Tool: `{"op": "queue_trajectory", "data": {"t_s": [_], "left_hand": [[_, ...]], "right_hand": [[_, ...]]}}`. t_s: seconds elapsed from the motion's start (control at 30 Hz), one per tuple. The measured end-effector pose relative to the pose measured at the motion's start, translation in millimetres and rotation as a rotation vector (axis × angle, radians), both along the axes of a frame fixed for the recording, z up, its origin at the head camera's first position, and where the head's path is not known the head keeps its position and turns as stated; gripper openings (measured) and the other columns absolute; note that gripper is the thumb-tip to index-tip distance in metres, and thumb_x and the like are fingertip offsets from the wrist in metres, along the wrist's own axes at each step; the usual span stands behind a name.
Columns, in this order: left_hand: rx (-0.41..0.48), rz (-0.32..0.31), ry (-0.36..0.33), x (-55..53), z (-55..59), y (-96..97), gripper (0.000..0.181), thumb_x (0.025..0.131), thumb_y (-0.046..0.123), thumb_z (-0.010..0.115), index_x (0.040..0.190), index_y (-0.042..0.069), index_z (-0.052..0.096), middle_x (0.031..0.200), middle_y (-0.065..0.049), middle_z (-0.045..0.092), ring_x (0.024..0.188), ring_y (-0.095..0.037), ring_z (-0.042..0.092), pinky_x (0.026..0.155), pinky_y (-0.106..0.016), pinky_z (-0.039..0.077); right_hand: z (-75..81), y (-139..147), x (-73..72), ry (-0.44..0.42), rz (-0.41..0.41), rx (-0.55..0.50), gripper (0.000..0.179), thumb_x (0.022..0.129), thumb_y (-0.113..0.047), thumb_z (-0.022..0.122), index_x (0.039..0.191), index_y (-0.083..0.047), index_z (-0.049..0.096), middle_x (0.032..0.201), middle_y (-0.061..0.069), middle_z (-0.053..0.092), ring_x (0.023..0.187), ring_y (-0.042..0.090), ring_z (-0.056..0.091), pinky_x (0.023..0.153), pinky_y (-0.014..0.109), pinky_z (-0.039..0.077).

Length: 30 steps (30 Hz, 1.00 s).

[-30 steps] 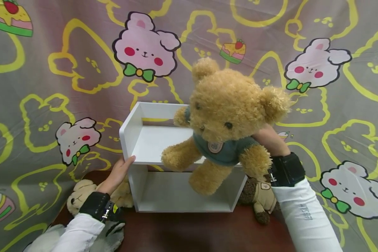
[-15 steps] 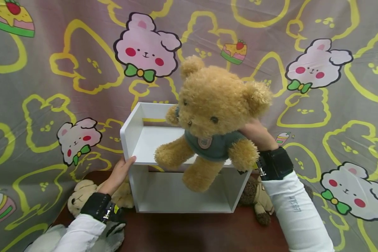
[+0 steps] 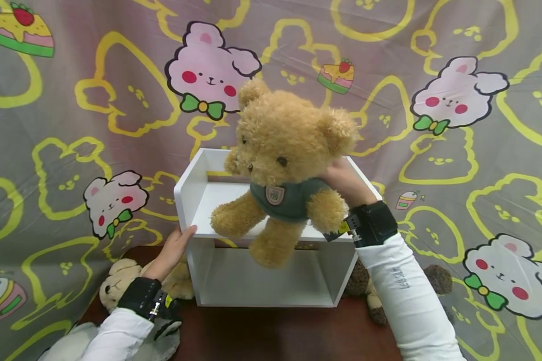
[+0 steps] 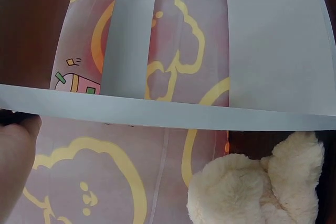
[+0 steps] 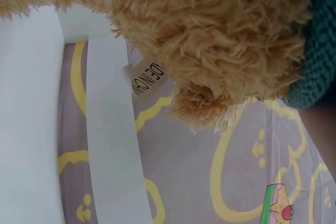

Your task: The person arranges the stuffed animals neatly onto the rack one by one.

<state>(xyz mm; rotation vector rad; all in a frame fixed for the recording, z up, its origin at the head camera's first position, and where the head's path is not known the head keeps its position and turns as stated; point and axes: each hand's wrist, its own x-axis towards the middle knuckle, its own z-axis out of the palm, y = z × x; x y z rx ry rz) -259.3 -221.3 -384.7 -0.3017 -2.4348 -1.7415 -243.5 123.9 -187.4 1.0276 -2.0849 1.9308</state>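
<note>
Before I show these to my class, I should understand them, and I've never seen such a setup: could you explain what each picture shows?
There is no robot here: a person works with two bare hands. The big picture comes from a camera on the head, looking forward and down. The other two come from cameras on the left and right wrists, so they show things close up.

On the brown surface stands a white shelf, with plush toys on either side, partly hidden. The left hand touches the shelf's side. The right hand holds a teddy bear from behind, in front of the upper shelf; whether it touches the shelf, I can't tell.
</note>
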Motion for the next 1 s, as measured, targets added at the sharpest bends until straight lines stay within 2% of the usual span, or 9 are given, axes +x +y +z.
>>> {"op": "queue_trajectory", "data": {"t_s": [0.1,0.23,0.33,0.5,0.77,1.0], "left_hand": [[-0.004,0.007,0.000,-0.2,-0.9,-1.3,0.065,0.098,0.033,0.035,0.144,-0.003,0.005,0.146,-0.027,0.013,0.132,-0.040,0.017,0.105,-0.056,0.015],[0.011,0.006,0.013,0.0,-1.6,-1.2,0.060,0.099,0.028,0.035,0.142,-0.005,0.009,0.143,-0.029,0.019,0.129,-0.039,0.022,0.104,-0.055,0.018],[0.020,-0.001,0.028,-0.2,-2.2,-0.7,0.058,0.099,0.024,0.035,0.142,-0.006,0.010,0.141,-0.029,0.021,0.128,-0.039,0.023,0.104,-0.054,0.019],[0.025,-0.002,0.047,-0.9,-2.3,0.2,0.058,0.099,0.024,0.035,0.141,-0.007,0.010,0.140,-0.031,0.021,0.129,-0.041,0.023,0.104,-0.054,0.019],[0.013,0.007,0.021,-0.5,-1.3,1.6,0.058,0.099,0.025,0.034,0.142,-0.006,0.011,0.142,-0.029,0.020,0.129,-0.038,0.022,0.106,-0.052,0.017],[0.005,0.021,0.020,-1.3,-1.7,0.8,0.059,0.099,0.026,0.034,0.142,-0.005,0.010,0.142,-0.029,0.020,0.129,-0.039,0.023,0.106,-0.052,0.017]], "right_hand": [[-1.8,-5,-4.6,-0.004,0.029,0.008,0.035,0.085,0.005,0.048,0.115,-0.010,0.051,0.104,-0.009,0.058,0.097,0.008,0.051,0.088,0.026,0.040],[-3.7,-10,-10.3,-0.023,0.037,0.003,0.033,0.085,0.004,0.047,0.115,-0.011,0.051,0.102,-0.009,0.058,0.095,0.009,0.051,0.088,0.026,0.040],[-5.9,-14,-15.6,-0.031,0.045,-0.011,0.033,0.085,0.005,0.046,0.115,-0.007,0.052,0.099,-0.009,0.060,0.092,0.009,0.053,0.086,0.026,0.041],[-14.0,-18,-30.0,-0.051,0.092,0.022,0.034,0.085,0.004,0.048,0.119,0.000,0.049,0.103,-0.005,0.059,0.095,0.011,0.054,0.087,0.029,0.043],[-26.3,-15,-48.1,-0.059,0.066,0.074,0.025,0.085,0.000,0.052,0.109,-0.001,0.053,0.098,0.001,0.061,0.085,0.014,0.058,0.078,0.028,0.047],[-34.2,-15,-58.2,-0.036,0.068,0.132,0.026,0.085,-0.001,0.054,0.111,0.002,0.052,0.099,0.002,0.059,0.089,0.015,0.056,0.079,0.028,0.047]]}}
